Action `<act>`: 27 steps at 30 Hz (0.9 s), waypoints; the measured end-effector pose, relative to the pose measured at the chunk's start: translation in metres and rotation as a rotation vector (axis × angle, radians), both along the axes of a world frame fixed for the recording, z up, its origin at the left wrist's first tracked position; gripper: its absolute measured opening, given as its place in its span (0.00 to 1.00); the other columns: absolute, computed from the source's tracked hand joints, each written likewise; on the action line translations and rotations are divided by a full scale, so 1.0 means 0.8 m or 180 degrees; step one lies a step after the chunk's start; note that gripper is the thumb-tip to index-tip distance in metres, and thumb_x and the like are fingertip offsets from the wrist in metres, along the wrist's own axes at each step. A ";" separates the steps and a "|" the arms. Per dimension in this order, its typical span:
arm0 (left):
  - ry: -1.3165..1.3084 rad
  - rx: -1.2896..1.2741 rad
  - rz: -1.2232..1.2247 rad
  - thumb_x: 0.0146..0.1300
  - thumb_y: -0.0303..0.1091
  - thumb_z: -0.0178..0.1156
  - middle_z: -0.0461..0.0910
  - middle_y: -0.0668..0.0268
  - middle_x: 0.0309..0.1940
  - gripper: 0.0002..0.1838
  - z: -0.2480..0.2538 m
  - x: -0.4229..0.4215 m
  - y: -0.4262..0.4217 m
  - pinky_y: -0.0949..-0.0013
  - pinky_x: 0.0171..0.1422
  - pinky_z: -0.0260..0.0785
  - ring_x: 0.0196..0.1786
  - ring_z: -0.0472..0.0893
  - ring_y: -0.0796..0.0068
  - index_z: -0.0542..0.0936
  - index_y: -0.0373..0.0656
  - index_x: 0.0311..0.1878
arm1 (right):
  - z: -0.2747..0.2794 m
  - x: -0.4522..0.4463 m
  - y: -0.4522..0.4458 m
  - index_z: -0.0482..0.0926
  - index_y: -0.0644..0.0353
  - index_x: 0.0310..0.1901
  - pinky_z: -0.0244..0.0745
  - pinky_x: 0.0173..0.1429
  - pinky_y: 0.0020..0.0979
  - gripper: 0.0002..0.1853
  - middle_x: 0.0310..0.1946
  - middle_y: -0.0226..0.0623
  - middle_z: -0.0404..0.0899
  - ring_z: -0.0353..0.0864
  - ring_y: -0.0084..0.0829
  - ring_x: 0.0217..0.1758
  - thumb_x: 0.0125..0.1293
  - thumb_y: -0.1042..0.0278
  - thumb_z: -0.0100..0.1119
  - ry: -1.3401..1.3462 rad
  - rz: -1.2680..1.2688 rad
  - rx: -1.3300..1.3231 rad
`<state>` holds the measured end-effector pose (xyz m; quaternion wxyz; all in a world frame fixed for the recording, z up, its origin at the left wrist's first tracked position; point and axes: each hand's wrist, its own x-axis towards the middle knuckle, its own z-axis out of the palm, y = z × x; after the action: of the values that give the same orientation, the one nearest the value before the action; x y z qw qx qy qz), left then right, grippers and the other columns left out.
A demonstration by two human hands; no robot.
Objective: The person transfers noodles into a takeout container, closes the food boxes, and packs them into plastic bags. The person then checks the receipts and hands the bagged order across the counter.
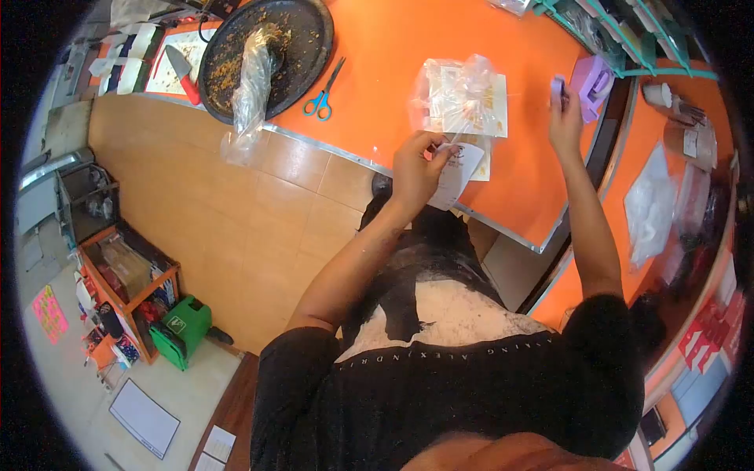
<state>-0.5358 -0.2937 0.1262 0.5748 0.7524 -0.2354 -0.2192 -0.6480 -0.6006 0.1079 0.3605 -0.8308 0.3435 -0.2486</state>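
Observation:
My left hand is closed in a pinch at the gathered neck of a clear plastic bag. A printed white paper slip hangs from the same fingers, over the table's front edge. The bag lies on the orange table, with pale printed sheets or boxes in or under it; I cannot tell which. To the right, my right hand is raised and closed around a small purple object with a rounded end, slightly blurred. Just beside that hand stands a purple tape dispenser.
Blue-handled scissors lie left of the bag. Beyond them are a round dark tray with crumbs, a crumpled plastic wrapper and a red-handled knife. A green rack stands at the back right.

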 end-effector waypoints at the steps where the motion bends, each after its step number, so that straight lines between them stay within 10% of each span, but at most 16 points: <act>1: 0.0059 -0.0099 0.0064 0.62 0.32 0.72 0.83 0.63 0.32 0.09 0.001 -0.001 0.002 0.70 0.41 0.71 0.36 0.78 0.76 0.84 0.36 0.36 | 0.040 -0.011 0.035 0.75 0.65 0.60 0.79 0.51 0.37 0.17 0.50 0.46 0.82 0.85 0.38 0.51 0.71 0.72 0.56 -0.0321 0.0598 -0.0367; 4: -0.0100 -0.0224 0.0084 0.61 0.31 0.71 0.84 0.62 0.33 0.08 0.007 0.002 0.008 0.68 0.43 0.72 0.36 0.80 0.73 0.84 0.37 0.35 | 0.159 0.000 0.128 0.76 0.61 0.60 0.78 0.50 0.38 0.19 0.47 0.40 0.81 0.83 0.38 0.50 0.68 0.71 0.61 0.0459 0.1892 -0.0219; 6: -0.0342 -0.0153 0.0064 0.61 0.31 0.71 0.84 0.62 0.32 0.07 0.009 0.003 0.010 0.67 0.43 0.73 0.36 0.80 0.71 0.85 0.38 0.36 | 0.188 0.019 0.163 0.77 0.55 0.60 0.77 0.49 0.37 0.20 0.44 0.37 0.79 0.81 0.37 0.50 0.66 0.66 0.62 0.2030 0.2820 -0.1928; 15: -0.0436 -0.0338 0.0292 0.58 0.29 0.72 0.85 0.61 0.32 0.06 0.001 -0.003 0.017 0.66 0.42 0.73 0.35 0.81 0.68 0.86 0.39 0.36 | 0.169 0.070 0.170 0.79 0.53 0.56 0.76 0.47 0.36 0.16 0.43 0.32 0.76 0.79 0.32 0.47 0.67 0.64 0.57 0.1840 0.3644 -0.3592; 27: -0.0125 -0.0387 0.0089 0.60 0.29 0.70 0.84 0.59 0.32 0.06 -0.005 0.001 0.021 0.68 0.38 0.73 0.31 0.81 0.69 0.87 0.37 0.38 | 0.169 0.112 0.194 0.82 0.56 0.37 0.77 0.43 0.38 0.09 0.33 0.33 0.81 0.85 0.34 0.38 0.69 0.63 0.55 0.2746 0.4426 -0.3358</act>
<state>-0.5346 -0.2772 0.1226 0.6177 0.7235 -0.2490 -0.1816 -0.5586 -0.4452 0.2433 -0.1486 -0.9227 -0.2768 0.2235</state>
